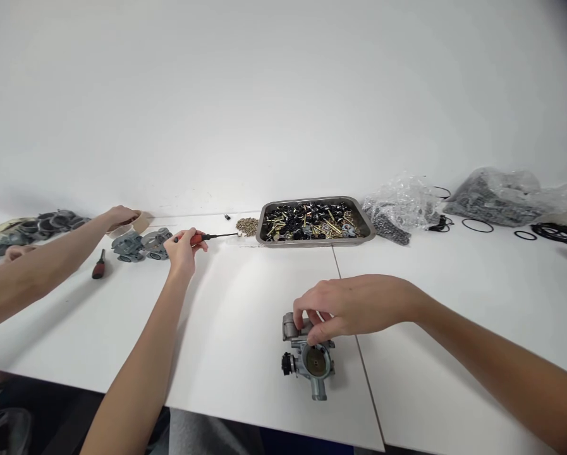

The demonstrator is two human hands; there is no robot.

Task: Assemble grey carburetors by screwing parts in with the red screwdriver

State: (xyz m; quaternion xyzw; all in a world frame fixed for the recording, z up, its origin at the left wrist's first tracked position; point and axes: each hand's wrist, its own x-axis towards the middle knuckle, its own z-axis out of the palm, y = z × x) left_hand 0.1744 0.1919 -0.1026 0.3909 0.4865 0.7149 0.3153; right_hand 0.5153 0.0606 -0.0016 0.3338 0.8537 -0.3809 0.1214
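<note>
A grey metal carburetor [311, 363] lies on the white table [245, 316] near its front edge. My right hand [354, 306] rests on its top, fingers closed in a pinch on the upper part. My left hand [183, 249] is stretched out further back and is closed round the red handle of a small screwdriver [212, 237], whose dark shaft points right toward a metal tray [366, 221]. What my right fingertips pinch is too small to make out.
The tray holds several black and brass small parts; a heap of tiny brass pieces [247, 225] lies beside it. A co-worker's hand [119, 217] reaches onto a tape roll near grey castings [138, 245]. Another red screwdriver [98, 264], plastic bags [496, 196] and black O-rings [477, 225] lie around.
</note>
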